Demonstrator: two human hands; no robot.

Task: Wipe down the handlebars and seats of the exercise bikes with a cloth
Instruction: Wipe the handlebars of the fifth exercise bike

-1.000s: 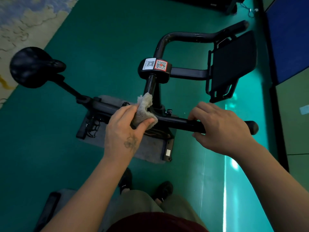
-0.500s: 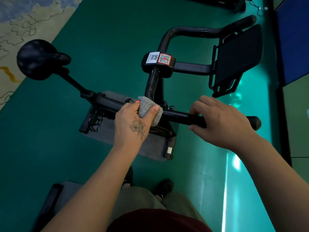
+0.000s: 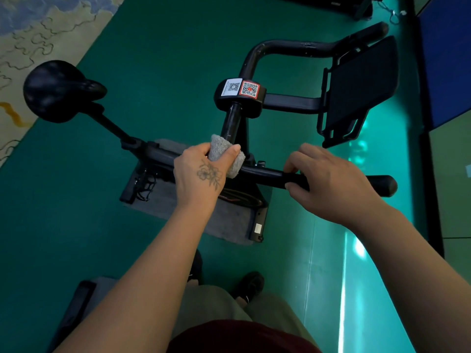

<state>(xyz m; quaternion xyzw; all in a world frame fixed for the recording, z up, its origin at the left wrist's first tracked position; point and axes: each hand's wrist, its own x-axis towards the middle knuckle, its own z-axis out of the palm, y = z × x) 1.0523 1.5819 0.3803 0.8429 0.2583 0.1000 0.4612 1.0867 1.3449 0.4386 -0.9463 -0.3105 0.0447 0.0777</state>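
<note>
A black exercise bike stands on the green floor below me. Its near handlebar runs left to right across the middle. My left hand grips a grey cloth wrapped over the bar's left part, near the stem. My right hand curls round the same bar further right, leaving the bar's end cap showing. The far handlebar bends away at the top. The black seat sits at the left on its post.
A black screen panel hangs off the bike at the right. A QR-code label tops the stem. A grey mat lies under the bike. My feet stand just behind it. A patterned rug fills the upper left.
My left hand has folded the cloth down over the bar and slid slightly right along it. The right hand has kept its grip on the bar.
</note>
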